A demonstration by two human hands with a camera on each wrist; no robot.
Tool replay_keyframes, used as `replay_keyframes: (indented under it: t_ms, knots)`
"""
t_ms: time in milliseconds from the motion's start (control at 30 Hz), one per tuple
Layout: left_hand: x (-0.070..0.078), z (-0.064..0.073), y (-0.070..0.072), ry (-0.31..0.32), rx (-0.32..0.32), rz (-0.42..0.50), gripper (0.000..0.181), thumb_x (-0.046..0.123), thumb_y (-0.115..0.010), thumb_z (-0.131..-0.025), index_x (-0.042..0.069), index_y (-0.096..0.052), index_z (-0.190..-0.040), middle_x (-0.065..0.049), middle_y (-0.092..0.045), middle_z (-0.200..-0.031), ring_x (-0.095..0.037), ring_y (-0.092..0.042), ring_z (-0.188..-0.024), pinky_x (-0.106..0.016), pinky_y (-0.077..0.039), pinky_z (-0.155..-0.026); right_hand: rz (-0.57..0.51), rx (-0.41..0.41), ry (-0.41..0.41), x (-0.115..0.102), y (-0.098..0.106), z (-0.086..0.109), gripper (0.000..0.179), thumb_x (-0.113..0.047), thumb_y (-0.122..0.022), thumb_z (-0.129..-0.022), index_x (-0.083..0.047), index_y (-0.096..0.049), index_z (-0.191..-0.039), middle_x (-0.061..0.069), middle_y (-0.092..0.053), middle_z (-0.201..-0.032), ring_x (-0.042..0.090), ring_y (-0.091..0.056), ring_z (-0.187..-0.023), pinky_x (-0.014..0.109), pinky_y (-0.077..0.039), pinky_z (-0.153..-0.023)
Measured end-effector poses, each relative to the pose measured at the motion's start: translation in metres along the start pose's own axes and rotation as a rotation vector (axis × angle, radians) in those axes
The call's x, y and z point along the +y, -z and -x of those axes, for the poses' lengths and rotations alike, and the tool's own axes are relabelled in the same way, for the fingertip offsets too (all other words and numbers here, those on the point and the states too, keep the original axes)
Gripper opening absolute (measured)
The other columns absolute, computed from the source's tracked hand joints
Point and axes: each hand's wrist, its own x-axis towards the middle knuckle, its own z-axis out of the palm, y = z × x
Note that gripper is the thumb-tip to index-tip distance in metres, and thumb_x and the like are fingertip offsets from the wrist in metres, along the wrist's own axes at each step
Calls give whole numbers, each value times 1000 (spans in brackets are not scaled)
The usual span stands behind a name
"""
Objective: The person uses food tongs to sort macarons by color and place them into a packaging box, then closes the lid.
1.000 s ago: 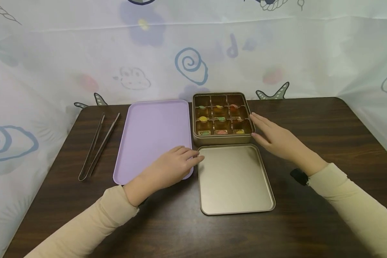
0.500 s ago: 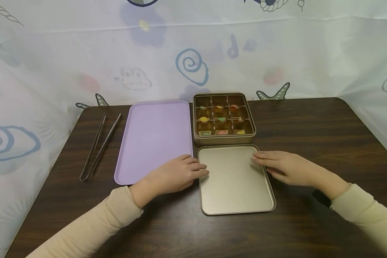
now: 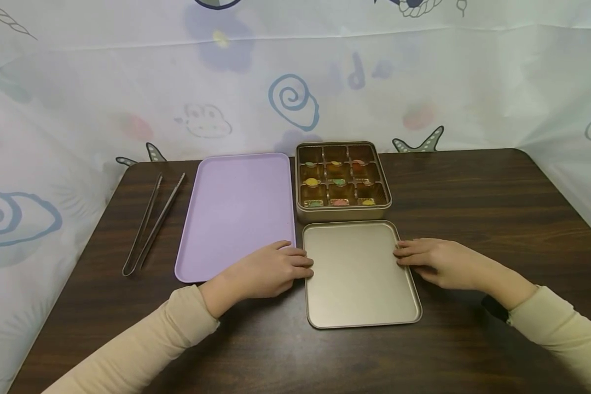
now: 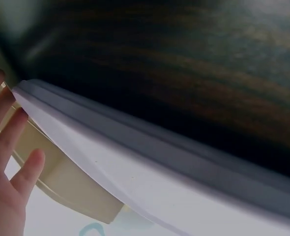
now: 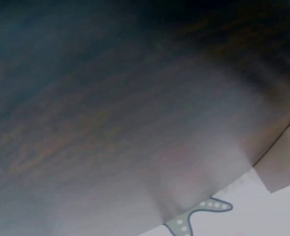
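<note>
A square gold tin lid point(image 3: 361, 276) lies flat on the dark wooden table. At its left edge, the fingertips of my left hand point(image 3: 271, 271) touch the rim, with the palm over the corner of a lilac tray point(image 3: 241, 208). My right hand point(image 3: 443, 264) touches the lid's right rim with its fingertips. Behind the lid stands a gold tin box point(image 3: 345, 214) with a divided brown insert holding several small coloured pieces. In the left wrist view, my left fingers point(image 4: 29, 174) are spread and fairly straight beside the tray's edge. The right wrist view shows no fingers.
Metal tongs point(image 3: 152, 227) lie on the table left of the tray. A patterned white sheet point(image 3: 295, 71) hangs behind the table's back edge. Bare tabletop point(image 3: 502, 202) stretches to the right of the box.
My right hand has come from the tin box's right side down to the lid's right rim. My left hand has shifted slightly toward me along the lid's left edge.
</note>
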Motion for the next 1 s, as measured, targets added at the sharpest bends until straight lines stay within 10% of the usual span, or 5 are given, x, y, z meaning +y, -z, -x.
replay_keyframes:
  t_ms: [367,567,633,767,1000]
  knots:
    - [-4,5,-4,22,32,67,30,11,-59,-87,18,-65,-115,2,-64,-124,-16,-56,-122,-43,-44,-102,63,133,40,3,-7,1,36,-1,-79,-68,-21,-71,-98,1,-71,-111,23,-67,-104,38,-55,-77]
    - [-11,6,2,32,176,211,32,5,-64,-82,17,-61,-111,3,-63,-120,-16,-56,-121,-43,-44,-103,57,250,55,6,-5,3,30,-6,-80,-73,-21,-62,-91,-2,-69,-109,17,-66,-104,26,-51,-74]
    - [-12,6,5,28,235,256,33,5,-68,-80,17,-60,-110,3,-63,-118,-17,-56,-122,-40,-43,-103,27,307,60,7,-2,3,9,-20,-68,-88,-20,-59,-89,-1,-69,-108,12,-64,-106,20,-48,-72]
    - [-13,4,14,50,343,300,32,8,-75,-78,15,-59,-106,3,-64,-112,-17,-58,-118,-35,-43,-103,-59,375,27,6,6,-1,36,-46,-36,-97,-18,-56,-86,3,-70,-104,-5,-57,-113,10,-43,-70]
    - [-14,-4,25,193,505,419,28,9,-75,-80,10,-56,-102,-2,-63,-102,-17,-62,-101,-33,-50,-90,-275,408,-74,3,25,-10,24,-29,-64,-89,-11,-49,-85,8,-67,-103,-13,-51,-114,6,-42,-74]
